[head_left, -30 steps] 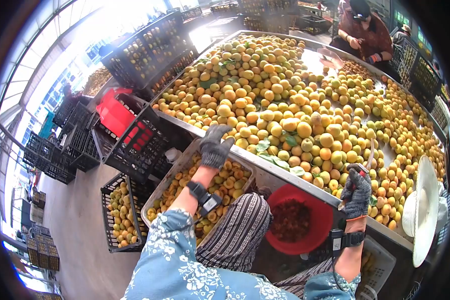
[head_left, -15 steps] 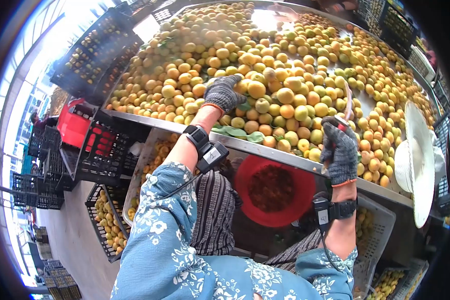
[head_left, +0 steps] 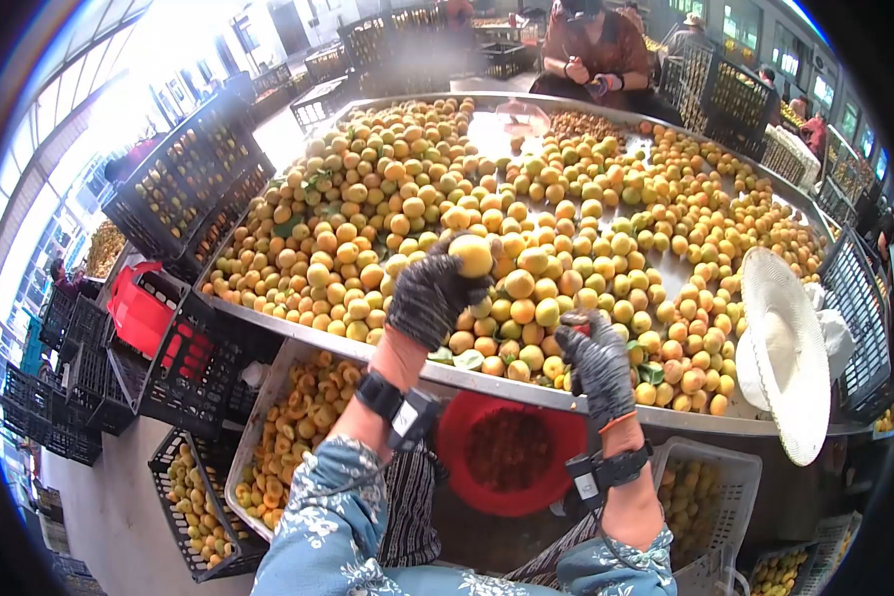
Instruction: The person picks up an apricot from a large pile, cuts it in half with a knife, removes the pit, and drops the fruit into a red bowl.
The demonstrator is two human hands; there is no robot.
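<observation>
Many yellow-orange apricots (head_left: 353, 253) lie heaped on a metal-rimmed table (head_left: 507, 387) in front of me. My left hand (head_left: 435, 296), in a dark striped glove, is closed around one apricot (head_left: 472, 256) and holds it up above the heap. At the table's near edge is my right hand (head_left: 598, 370), in a matching glove, its fingers wrapped round a small knife with a red handle (head_left: 580, 326). The blade, visible earlier, cannot be made out clearly now. A few green leaves (head_left: 467, 361) lie among the fruit by the rim.
Below the edge stands a red tub (head_left: 556, 447) with brownish bits inside. Crates of apricots flank it: a pale one with halved fruit (head_left: 293, 437) and a white one (head_left: 750, 487). A straw hat (head_left: 790, 358) rests at the right corner. Across the table sits another person (head_left: 601, 60).
The view has tilted up, showing the person across the table. My left hand has lifted an apricot from the heap. My right hand has turned, and the blade no longer points up.
</observation>
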